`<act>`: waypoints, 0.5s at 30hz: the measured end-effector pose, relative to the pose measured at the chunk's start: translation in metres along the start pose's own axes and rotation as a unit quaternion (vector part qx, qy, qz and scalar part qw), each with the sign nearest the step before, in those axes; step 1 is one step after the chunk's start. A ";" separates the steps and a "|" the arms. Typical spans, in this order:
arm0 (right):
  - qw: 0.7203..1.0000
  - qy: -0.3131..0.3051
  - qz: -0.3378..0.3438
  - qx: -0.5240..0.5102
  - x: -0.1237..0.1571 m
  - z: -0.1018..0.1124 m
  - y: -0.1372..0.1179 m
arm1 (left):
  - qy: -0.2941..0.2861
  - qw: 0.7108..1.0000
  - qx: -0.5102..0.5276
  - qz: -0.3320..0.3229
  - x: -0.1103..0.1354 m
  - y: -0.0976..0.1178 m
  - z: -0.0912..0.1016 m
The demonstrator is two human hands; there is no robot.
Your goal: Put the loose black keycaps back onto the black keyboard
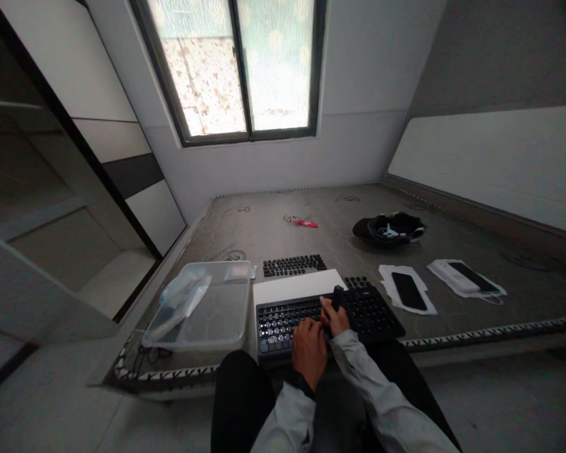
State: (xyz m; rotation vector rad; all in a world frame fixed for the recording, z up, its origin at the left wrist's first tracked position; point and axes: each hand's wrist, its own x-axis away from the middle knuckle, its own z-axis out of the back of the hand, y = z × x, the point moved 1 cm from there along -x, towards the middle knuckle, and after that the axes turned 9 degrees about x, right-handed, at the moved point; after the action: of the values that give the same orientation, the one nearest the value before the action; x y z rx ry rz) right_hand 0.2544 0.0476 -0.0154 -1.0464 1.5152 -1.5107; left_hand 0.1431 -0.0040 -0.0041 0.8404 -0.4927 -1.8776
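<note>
A black keyboard (pixel 372 311) lies at the near edge of a grey mattress-like surface (pixel 273 226), partly on a white board (pixel 295 286). My left hand (pixel 309 349) rests fingers-down on the middle keys; its fingers look curled, with nothing seen in them. My right hand (pixel 334 316) is closed on a small black tool (pixel 338 296) held over the keys. A group of removed black keycaps (pixel 294 265) lies beyond the white board, and a few more (pixel 357 282) lie at its right.
A clear plastic bin (pixel 207 308) with bags inside stands left of the keyboard. Two dark phones on white wrappers (pixel 408 290) (pixel 466 277) lie to the right. A black helmet-like object (pixel 390 228) and a red wrapper (pixel 302 221) lie farther back. Window and walls beyond.
</note>
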 end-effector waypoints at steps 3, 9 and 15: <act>1.000 0.007 -0.003 0.011 0.001 -0.001 0.000 | 0.001 1.000 0.000 0.004 0.000 0.000 0.000; 1.000 0.010 -0.010 -0.010 0.004 -0.002 -0.004 | -0.004 1.000 0.001 0.007 -0.001 0.000 -0.001; 1.000 -0.010 -0.006 -0.011 0.003 -0.003 -0.002 | -0.001 1.000 -0.001 0.006 -0.001 0.000 0.000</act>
State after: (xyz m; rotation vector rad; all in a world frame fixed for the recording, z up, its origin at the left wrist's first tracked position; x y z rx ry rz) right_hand 0.2509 0.0464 -0.0134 -1.0829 1.5168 -1.4900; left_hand 0.1432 -0.0037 -0.0035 0.8330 -0.4953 -1.8671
